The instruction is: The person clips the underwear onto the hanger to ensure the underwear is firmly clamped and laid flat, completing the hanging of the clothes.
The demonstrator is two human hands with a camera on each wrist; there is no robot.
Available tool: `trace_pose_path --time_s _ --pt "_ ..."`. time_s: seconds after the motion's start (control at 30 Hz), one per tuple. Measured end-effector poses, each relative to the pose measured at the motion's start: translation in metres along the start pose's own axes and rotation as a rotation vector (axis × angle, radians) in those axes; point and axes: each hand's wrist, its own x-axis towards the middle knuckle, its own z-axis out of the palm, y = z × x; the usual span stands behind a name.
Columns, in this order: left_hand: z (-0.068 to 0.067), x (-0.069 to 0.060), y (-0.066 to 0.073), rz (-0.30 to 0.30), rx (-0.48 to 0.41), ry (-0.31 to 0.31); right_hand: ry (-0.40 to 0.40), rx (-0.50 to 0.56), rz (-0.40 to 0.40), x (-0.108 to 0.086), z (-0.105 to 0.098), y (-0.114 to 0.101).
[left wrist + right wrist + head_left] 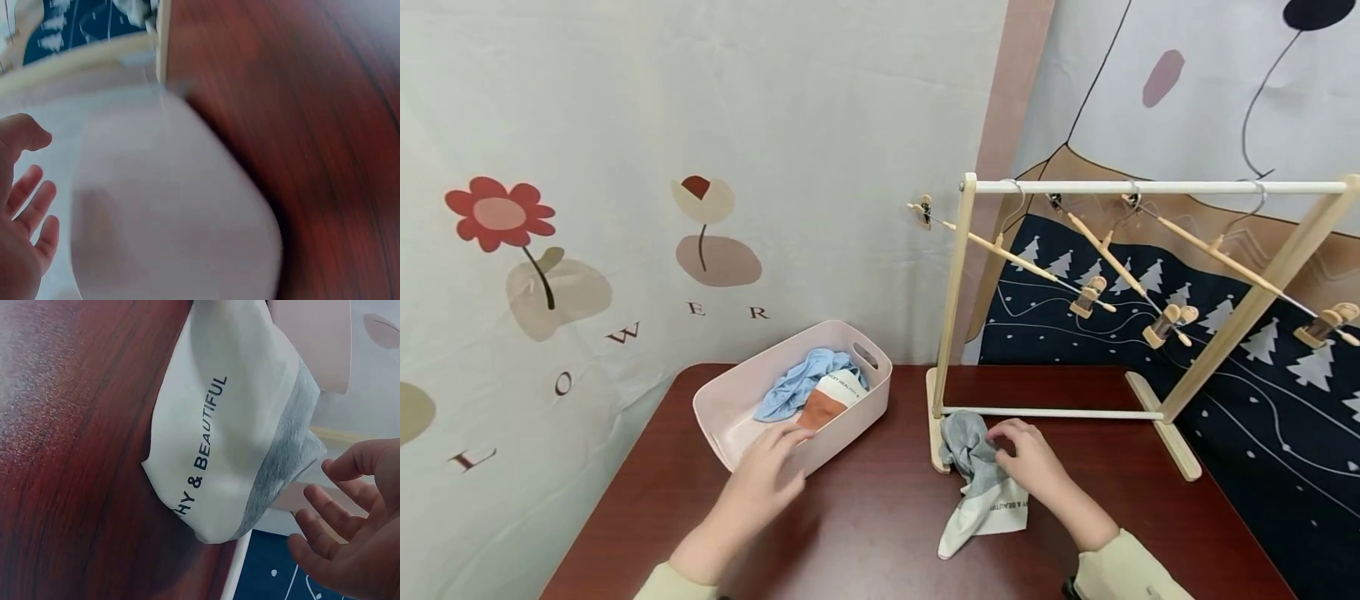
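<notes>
Cloth in grey and white (981,477), dark lettering on its white part, crumpled on the tabletop (880,542) just beside the left foot (935,417) of a wooden rack (956,300), grey end near the white lower rail (1075,413). Close by the grey part, the right hand (1033,462), fingers (328,509) apart and gently bent, with hold of nothing; whether touching the cloth, cannot tell. Farther left, at the near side of a pale pink basket (850,431), the left hand (762,479), thumb well apart from loosely bent fingers, likewise gripping nothing. Inside the basket, a blue cloth (805,383) and, next to it, a rust-and-white cloth (822,408). On the rack's top rail (1150,187), three slanting hangers (1015,258) with wooden clips (1088,297). Behind, a printed backdrop (850,167) of flowers, letters and pale trees.
</notes>
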Motion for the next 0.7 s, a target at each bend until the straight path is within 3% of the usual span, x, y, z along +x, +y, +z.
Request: trace_pose_path --time_s 0.17,0.37,0.53,0.7 --pt "0.023 0.005 0.029 0.034 -0.026 -0.179 -0.014 -0.014 0.052 -0.001 -0.001 0.003" --pt "0.063 0.011 0.048 0.061 -0.050 -0.376 -0.087 -0.057 0.159 -0.016 -0.001 -0.001" --pt "0.096 0.027 0.055 0.045 -0.053 -0.470 -0.144 -0.049 0.170 -0.028 0.004 -0.006" --pt "0.125 0.044 0.061 0.040 -0.007 -0.510 -0.183 -0.020 0.181 -0.037 0.011 -0.010"
